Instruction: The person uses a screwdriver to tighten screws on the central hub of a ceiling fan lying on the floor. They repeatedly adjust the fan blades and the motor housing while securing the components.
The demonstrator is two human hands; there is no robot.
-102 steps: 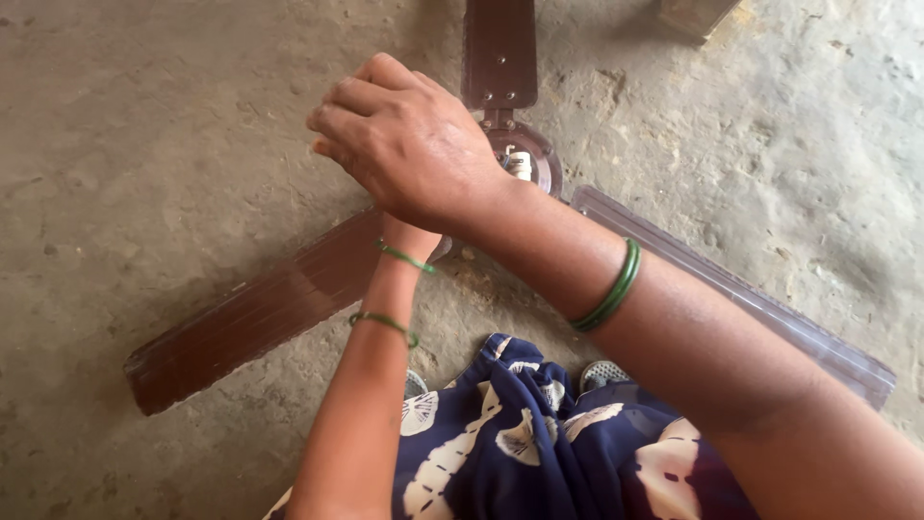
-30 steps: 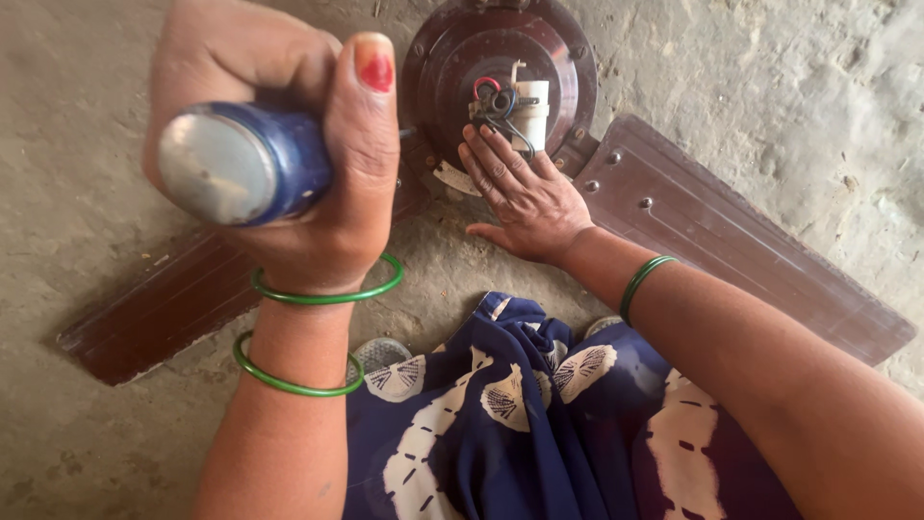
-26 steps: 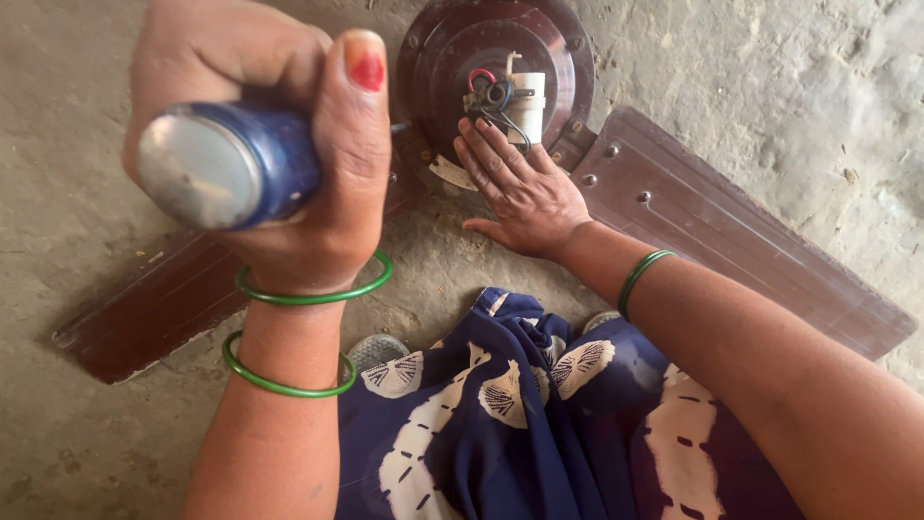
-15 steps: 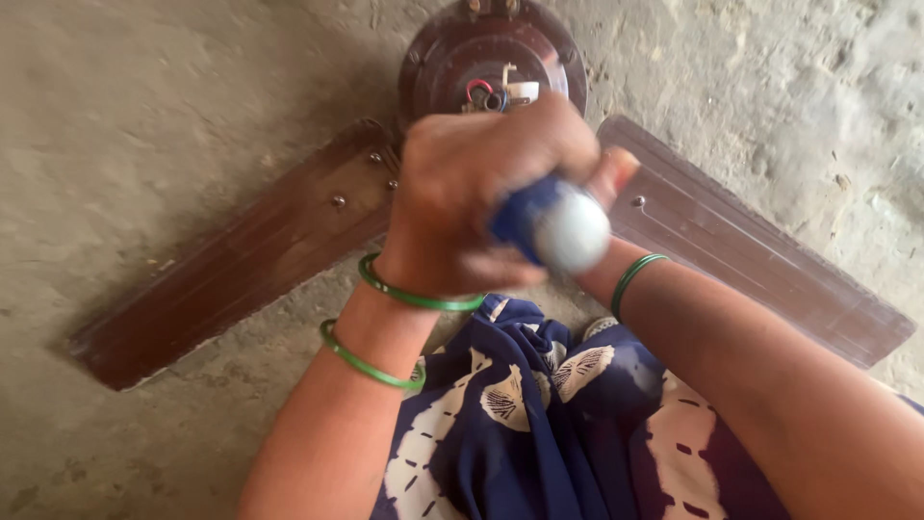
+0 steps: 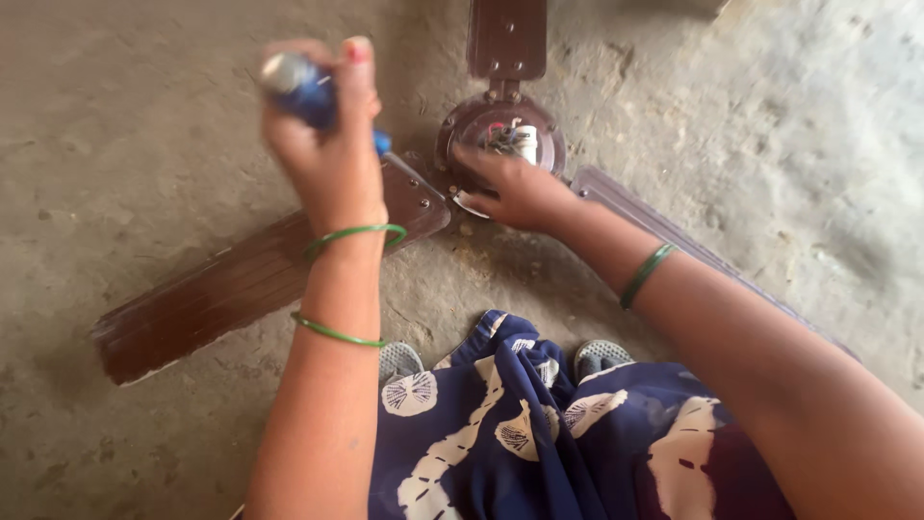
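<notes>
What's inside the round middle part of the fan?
Inside the open fan motor hub are coloured wires and a white capacitor-like cylinder. The right hand rests on the rim, hiding the lower part.

Informal floor workspace: bare concrete floor (image 5: 144, 116), dismantled ceiling fan (image 5: 500, 144) lying there.

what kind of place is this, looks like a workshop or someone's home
Hard to say: likely a home yard or informal repair spot. A brown ceiling fan lies on a rough bare concrete floor, with no bench, and the person squats over it in sandals.
</notes>
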